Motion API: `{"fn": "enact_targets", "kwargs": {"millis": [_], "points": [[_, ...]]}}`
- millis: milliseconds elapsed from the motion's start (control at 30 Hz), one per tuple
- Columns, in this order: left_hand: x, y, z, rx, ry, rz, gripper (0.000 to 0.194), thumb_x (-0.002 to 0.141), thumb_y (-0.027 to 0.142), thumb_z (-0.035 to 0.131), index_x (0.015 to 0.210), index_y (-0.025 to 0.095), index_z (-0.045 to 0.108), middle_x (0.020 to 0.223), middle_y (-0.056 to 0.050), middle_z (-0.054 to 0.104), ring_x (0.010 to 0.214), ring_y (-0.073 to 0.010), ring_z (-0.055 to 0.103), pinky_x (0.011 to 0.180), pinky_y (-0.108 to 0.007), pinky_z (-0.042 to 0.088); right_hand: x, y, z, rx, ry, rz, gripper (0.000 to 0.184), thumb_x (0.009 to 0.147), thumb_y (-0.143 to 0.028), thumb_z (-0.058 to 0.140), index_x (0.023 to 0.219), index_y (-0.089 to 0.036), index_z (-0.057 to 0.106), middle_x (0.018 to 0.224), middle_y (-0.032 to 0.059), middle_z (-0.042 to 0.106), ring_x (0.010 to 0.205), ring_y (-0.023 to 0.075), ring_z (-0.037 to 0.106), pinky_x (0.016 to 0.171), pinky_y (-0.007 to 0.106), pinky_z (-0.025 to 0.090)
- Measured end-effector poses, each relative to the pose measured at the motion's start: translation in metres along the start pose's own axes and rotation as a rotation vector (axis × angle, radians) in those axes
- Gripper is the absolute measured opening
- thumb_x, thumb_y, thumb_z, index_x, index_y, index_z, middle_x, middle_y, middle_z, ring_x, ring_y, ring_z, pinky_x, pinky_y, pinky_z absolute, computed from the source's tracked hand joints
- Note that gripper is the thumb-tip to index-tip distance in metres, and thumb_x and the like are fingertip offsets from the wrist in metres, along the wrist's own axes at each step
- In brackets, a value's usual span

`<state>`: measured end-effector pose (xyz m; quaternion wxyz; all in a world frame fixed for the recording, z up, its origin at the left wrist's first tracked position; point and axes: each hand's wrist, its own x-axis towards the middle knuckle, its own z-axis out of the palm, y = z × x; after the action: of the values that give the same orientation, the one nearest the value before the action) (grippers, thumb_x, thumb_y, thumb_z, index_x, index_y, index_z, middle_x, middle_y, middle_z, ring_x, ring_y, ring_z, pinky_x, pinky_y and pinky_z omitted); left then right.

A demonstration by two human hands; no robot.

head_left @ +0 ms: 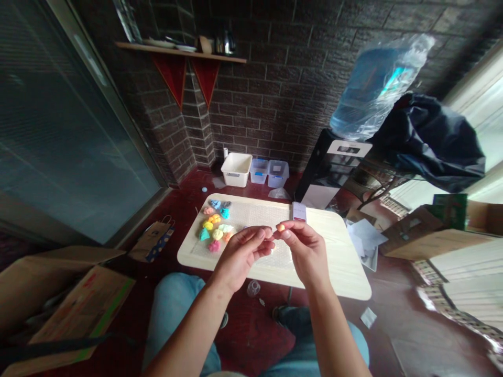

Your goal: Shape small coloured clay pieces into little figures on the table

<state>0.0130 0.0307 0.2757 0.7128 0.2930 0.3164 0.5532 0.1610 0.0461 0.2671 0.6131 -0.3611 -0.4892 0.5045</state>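
Note:
Above a pale table (pixel 341 262), my right hand (pixel 308 254) pinches a small orange-yellow lump of modelling clay (pixel 281 228) between thumb and forefinger. My left hand (pixel 245 248) is beside it, its thumb bent against the fingers; whether anything sits between them is hidden. Beneath both hands lies a clear textured mat (pixel 257 212). Left of my hands, several soft clay lumps rest on the mat, among them a pink lump (pixel 214 246), a yellow lump (pixel 207 225), a green lump (pixel 204 234) and a blue lump (pixel 215 203). Small pale bits show partly below my fingers.
A phone (pixel 299 212) lies at the table's far edge. Behind stand a white bin (pixel 236 175), clear plastic boxes (pixel 259 172) and a water dispenser (pixel 328 167). Cardboard boxes flank me, one at left (pixel 78 314), another at right (pixel 412 230). A paper bag (pixel 149 241) is on the floor.

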Motion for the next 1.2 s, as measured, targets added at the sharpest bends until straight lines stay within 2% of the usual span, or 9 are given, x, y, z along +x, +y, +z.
{"fn": "enact_targets", "kwargs": {"millis": [167,800,1200], "points": [[-0.008,0.007,0.005,0.015,-0.043,0.041,0.012,0.081,0.026,0.069,0.086,0.016,0.072,0.087,-0.003,0.071,0.075,-0.0093,0.065,0.072,-0.020,0.052,-0.007,-0.016,0.006,-0.032,-0.023,-0.038,0.012,0.077,-0.023,0.075,0.088,-0.025,0.073,0.085,-0.0012,0.073,0.075,0.0115,0.065,0.072,0.023,0.052],[-0.014,0.011,0.006,0.075,-0.063,0.116,0.011,0.081,0.025,0.069,0.086,0.017,0.074,0.083,-0.002,0.072,0.075,-0.0085,0.064,0.072,-0.020,0.052,-0.008,-0.024,0.009,-0.125,-0.069,-0.056,0.011,0.077,-0.025,0.076,0.087,-0.027,0.074,0.085,-0.0018,0.072,0.078,0.0111,0.065,0.072,0.020,0.053],[-0.016,0.014,0.009,0.154,-0.030,0.129,0.011,0.079,0.027,0.071,0.083,0.017,0.074,0.082,-0.002,0.072,0.073,-0.0094,0.063,0.072,-0.022,0.052,-0.010,-0.028,0.008,-0.136,-0.114,-0.054,0.009,0.079,-0.024,0.074,0.087,-0.026,0.074,0.087,-0.0014,0.071,0.082,0.0116,0.065,0.074,0.021,0.053]]}}
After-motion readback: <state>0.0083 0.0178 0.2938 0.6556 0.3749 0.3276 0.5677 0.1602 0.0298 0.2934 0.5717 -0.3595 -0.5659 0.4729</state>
